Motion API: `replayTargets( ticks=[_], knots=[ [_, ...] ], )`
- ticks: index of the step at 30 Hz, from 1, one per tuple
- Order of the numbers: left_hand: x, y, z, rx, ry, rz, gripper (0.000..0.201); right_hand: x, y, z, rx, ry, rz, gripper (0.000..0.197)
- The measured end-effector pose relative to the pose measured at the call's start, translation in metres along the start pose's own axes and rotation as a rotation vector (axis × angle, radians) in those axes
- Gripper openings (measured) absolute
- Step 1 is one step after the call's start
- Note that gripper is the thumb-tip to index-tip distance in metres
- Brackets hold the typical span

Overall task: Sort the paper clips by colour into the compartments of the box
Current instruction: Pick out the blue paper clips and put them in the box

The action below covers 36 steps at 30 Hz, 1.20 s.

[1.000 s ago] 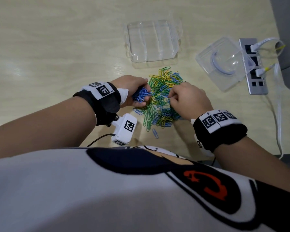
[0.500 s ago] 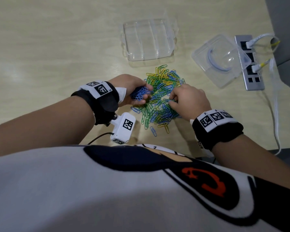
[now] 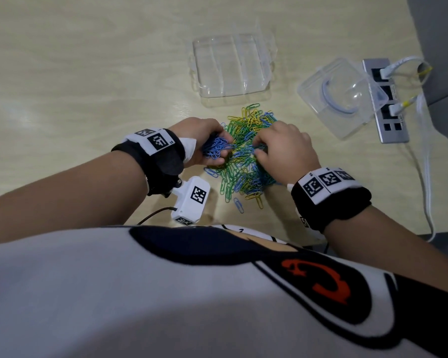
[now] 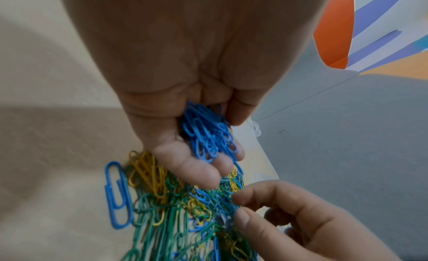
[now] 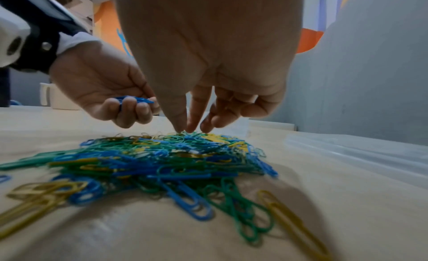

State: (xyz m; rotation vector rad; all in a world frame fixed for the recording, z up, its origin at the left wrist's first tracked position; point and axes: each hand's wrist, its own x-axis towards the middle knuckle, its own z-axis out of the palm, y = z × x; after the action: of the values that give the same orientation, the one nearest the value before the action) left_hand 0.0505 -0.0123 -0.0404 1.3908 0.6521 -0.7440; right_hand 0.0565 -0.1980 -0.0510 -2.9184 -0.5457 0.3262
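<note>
Bare table surrounds pile; left fingers cup blue clips, right fingers pinching.

you're working on a pale wood-grain table with a smooth, faintly shiny finish. your paper clips look coated in glossy coloured plastic. the box is clear, glossy plastic, as is the lid. your wristbands look like matt black cloth.
</note>
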Motion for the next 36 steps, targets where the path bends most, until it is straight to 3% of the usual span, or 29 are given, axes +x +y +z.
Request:
replayTargets(
  ticks=[5,13,17,20,24,30,32,36],
  knots=[
    [-0.001,-0.001,-0.008,0.006,-0.023,-0.003,0.026,0.005,-0.018,0.010,-0.024,-0.035,-0.109,0.021],
    [-0.001,-0.005,-0.015,-0.005,-0.040,-0.025,0.027,0.008,-0.017,0.007,0.006,-0.044,-0.078,0.012],
    [0.000,-0.006,-0.011,0.010,-0.021,-0.042,0.031,0.005,-0.010,0.000,0.158,0.014,-0.069,0.007],
    [-0.002,-0.006,-0.001,0.038,-0.018,-0.059,0.029,0.002,-0.014,-0.004,0.354,0.059,-0.149,0.004],
    [-0.004,-0.004,0.015,0.004,-0.019,-0.068,0.020,-0.001,-0.018,-0.007,0.390,0.036,-0.215,0.007],
    [-0.002,-0.003,0.019,0.044,-0.077,-0.108,0.030,-0.011,0.008,-0.017,0.437,0.100,-0.042,0.012],
    [-0.002,-0.004,0.019,0.049,-0.079,-0.114,0.032,-0.014,0.022,-0.017,0.342,-0.012,0.022,0.014],
    [-0.001,-0.004,0.018,0.045,-0.066,-0.104,0.031,-0.027,0.030,-0.014,0.188,-0.345,-0.009,0.015]
  ],
)
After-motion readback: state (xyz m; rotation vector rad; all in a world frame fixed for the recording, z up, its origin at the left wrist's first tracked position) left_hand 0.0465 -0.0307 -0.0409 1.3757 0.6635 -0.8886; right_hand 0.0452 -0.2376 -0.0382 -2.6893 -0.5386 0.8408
